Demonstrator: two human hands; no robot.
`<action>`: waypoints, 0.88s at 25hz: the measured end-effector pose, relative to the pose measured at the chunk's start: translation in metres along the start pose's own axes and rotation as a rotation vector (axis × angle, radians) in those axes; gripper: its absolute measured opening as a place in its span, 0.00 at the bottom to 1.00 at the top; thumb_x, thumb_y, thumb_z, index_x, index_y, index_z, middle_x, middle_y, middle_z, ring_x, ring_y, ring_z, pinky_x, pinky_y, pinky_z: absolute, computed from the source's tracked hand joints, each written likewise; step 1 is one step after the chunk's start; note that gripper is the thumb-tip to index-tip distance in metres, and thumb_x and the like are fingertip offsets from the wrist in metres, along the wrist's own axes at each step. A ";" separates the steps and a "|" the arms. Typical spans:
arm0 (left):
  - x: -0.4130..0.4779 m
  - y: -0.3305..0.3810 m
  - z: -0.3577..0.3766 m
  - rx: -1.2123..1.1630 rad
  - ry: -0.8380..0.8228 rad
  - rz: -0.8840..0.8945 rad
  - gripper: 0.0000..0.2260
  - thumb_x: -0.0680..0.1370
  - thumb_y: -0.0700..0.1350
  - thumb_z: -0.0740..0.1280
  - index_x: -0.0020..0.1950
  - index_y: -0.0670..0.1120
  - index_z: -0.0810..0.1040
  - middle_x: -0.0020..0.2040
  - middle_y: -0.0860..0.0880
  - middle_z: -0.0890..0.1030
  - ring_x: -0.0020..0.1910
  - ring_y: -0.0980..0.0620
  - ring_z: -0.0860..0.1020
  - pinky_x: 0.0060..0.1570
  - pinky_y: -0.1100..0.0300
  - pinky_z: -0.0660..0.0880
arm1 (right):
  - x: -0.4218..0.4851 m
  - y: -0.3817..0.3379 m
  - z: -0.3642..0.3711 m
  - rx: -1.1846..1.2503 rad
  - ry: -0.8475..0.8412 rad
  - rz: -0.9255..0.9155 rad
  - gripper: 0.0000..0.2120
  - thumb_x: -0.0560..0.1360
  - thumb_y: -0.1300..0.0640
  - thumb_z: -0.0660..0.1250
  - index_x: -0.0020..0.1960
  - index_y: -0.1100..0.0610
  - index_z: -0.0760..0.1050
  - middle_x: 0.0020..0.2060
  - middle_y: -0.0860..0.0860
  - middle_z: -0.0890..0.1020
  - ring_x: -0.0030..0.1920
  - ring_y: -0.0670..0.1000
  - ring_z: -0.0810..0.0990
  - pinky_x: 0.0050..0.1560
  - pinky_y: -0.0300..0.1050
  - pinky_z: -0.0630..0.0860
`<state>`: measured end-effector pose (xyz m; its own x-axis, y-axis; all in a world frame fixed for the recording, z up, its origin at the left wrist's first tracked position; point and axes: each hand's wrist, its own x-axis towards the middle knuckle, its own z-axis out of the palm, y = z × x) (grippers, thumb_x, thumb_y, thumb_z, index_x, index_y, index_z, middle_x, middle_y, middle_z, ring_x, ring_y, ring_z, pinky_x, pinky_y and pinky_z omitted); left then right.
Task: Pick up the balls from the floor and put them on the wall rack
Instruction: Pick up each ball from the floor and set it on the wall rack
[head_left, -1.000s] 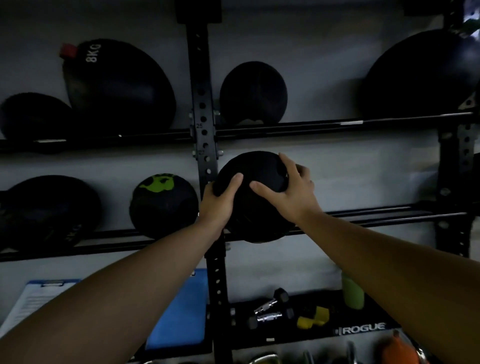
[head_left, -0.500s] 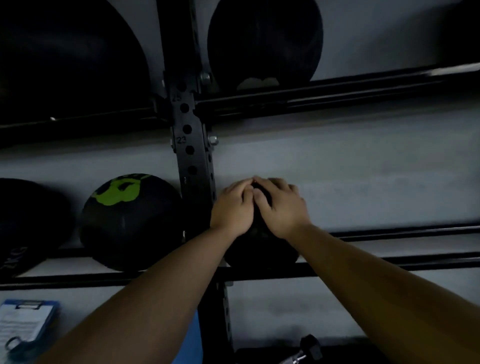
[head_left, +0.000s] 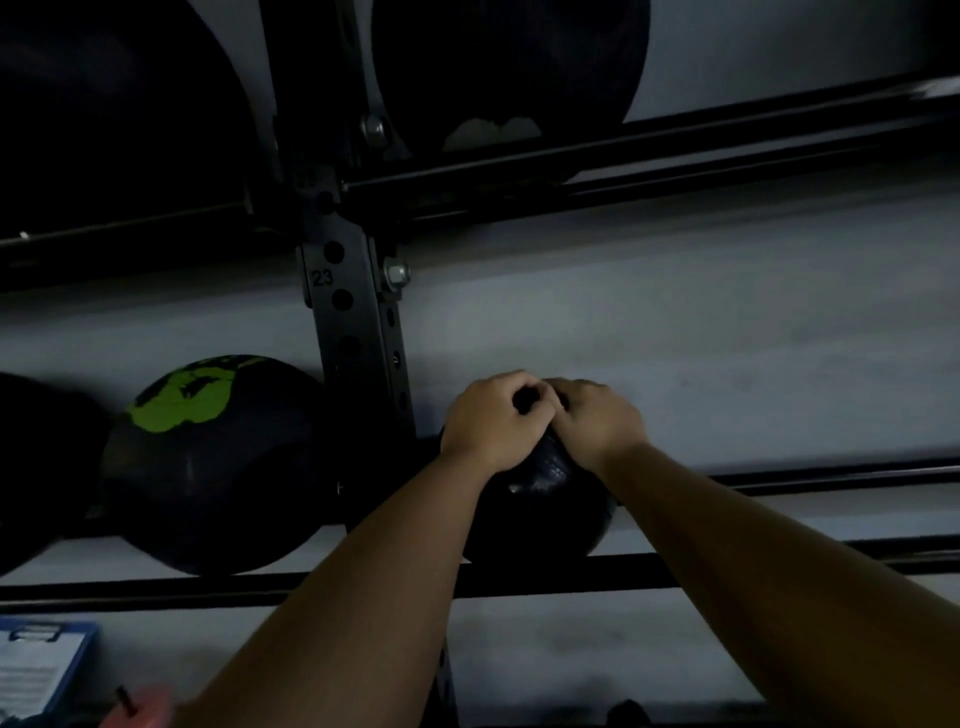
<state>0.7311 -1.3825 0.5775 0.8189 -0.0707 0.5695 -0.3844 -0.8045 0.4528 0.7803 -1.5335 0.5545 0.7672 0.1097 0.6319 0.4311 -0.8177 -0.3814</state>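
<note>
A black ball (head_left: 540, 514) rests on the lower rails of the black wall rack (head_left: 779, 569), just right of the upright post (head_left: 358, 332). My left hand (head_left: 493, 421) and my right hand (head_left: 597, 421) lie side by side on top of it, fingers curled over its upper part. My hands and forearms hide most of the ball's top and left side. Left of the post sits a black ball with a green mark (head_left: 208, 462) on the same rails.
A large black ball (head_left: 509, 62) sits on the upper rails right of the post, and another big dark ball (head_left: 119, 104) left of it. A further dark ball (head_left: 31, 467) is at the far left. A blue clipboard (head_left: 41, 670) hangs below.
The ball went from held in front of the rack to resting on the lower rails. My hands slid from its sides to its top. The view moved closer.
</note>
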 end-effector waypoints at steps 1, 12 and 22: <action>-0.008 0.001 -0.002 0.053 -0.045 0.029 0.21 0.74 0.64 0.57 0.58 0.60 0.83 0.61 0.54 0.86 0.61 0.47 0.82 0.58 0.53 0.77 | -0.006 -0.007 -0.005 -0.144 -0.019 0.010 0.22 0.84 0.40 0.48 0.71 0.41 0.73 0.61 0.53 0.82 0.62 0.59 0.77 0.59 0.55 0.72; -0.176 0.016 -0.156 0.278 -0.240 0.137 0.20 0.79 0.63 0.71 0.68 0.57 0.81 0.58 0.59 0.85 0.55 0.55 0.82 0.53 0.57 0.78 | -0.182 -0.093 -0.151 -0.485 -0.139 0.077 0.31 0.77 0.29 0.56 0.71 0.48 0.71 0.63 0.55 0.79 0.65 0.60 0.73 0.59 0.57 0.68; -0.312 0.163 -0.213 0.214 -0.235 0.348 0.17 0.77 0.65 0.72 0.60 0.58 0.82 0.55 0.59 0.85 0.49 0.55 0.81 0.49 0.56 0.78 | -0.373 -0.167 -0.328 -0.507 -0.071 0.177 0.27 0.77 0.35 0.62 0.72 0.46 0.71 0.62 0.51 0.81 0.66 0.57 0.73 0.55 0.54 0.67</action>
<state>0.3222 -1.3657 0.6200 0.7406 -0.4698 0.4804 -0.5770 -0.8110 0.0962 0.2662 -1.6231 0.6036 0.8453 -0.0312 0.5335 0.0221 -0.9954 -0.0932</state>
